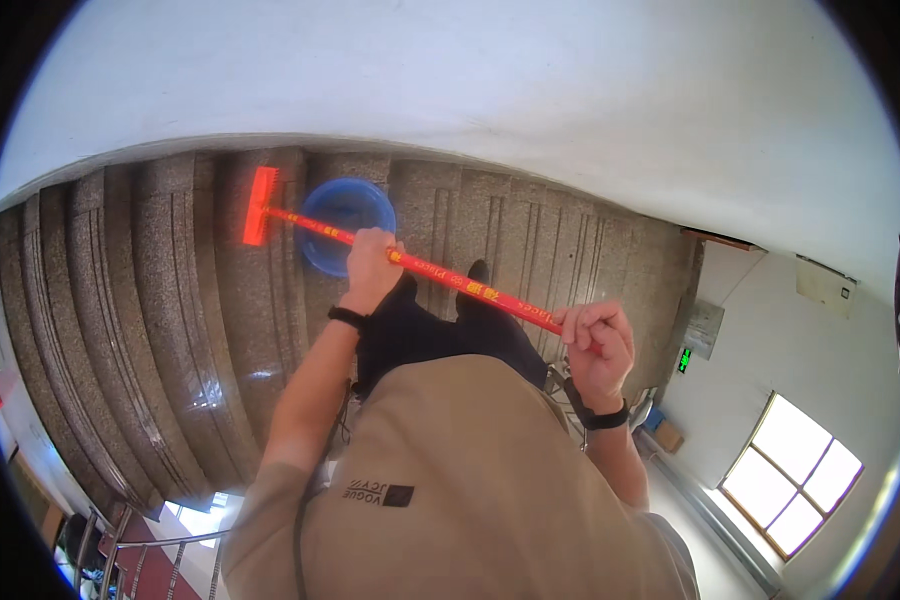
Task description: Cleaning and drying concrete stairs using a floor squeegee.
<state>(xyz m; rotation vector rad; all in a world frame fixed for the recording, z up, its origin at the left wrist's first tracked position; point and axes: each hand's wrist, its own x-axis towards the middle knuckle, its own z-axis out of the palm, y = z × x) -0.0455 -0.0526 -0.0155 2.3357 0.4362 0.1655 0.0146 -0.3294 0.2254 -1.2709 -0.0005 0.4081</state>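
A long-handled floor brush with a red pole (470, 284) and an orange head (261, 206) slants across in front of me. Around the middle of the pole my left hand (372, 270) is closed. My right hand (598, 348) grips the pole near its end on the right, with the fingers curled over it. The orange head hangs over the stairs at the far left, its short bristles turned to the right. A round blue basin (355, 203) sits on a step under the pole, partly covered by it and by my left hand.
Grey stone stairs (170, 290) run across the view between a white wall (450, 70) and a metal railing (165, 543) at lower left. At right are a window (793, 470), a green lit sign (684, 360) and a cardboard box (667, 435).
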